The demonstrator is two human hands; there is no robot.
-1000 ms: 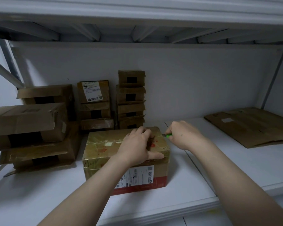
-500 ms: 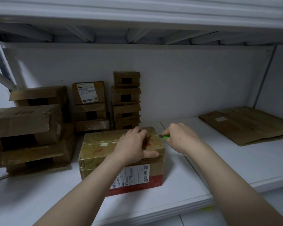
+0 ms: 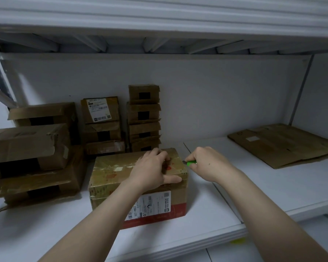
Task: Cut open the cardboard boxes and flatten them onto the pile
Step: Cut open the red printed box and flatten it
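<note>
Head view: a taped box [image 3: 121,173] stands on the white shelf [image 3: 244,188], towards the shelf's front edge, and everything else is placed from it. The box is closed, its top covered in glossy tape with red marks, and a white shipping label [image 3: 150,204] sits on its near face above a red band.

The left hand [image 3: 151,171] lies palm down on the right half of the box top. Its fingers are slightly bent with the tips pressing on the tape, and its thumb is stretched out along the near top edge. It grasps nothing.

The right hand [image 3: 206,163] is just beside the box's right end, level with the top. Its fingers are curled round a green-handled cutter [image 3: 190,163], whose short tip points at the upper right edge of the box. Whether the tip touches the cardboard cannot be told.

Behind the box, against the back wall [image 3: 216,101], stand two stacks of small cardboard boxes [image 3: 144,118], with the left stack topped by a labelled one [image 3: 100,110]. To the left of the box, larger boxes [image 3: 27,148] are piled with their flaps loose.

Well apart to the right of the box, at the back of the shelf, lies the pile of flattened cardboard [image 3: 284,144]. An upper shelf [image 3: 159,16] spans the space above.
</note>
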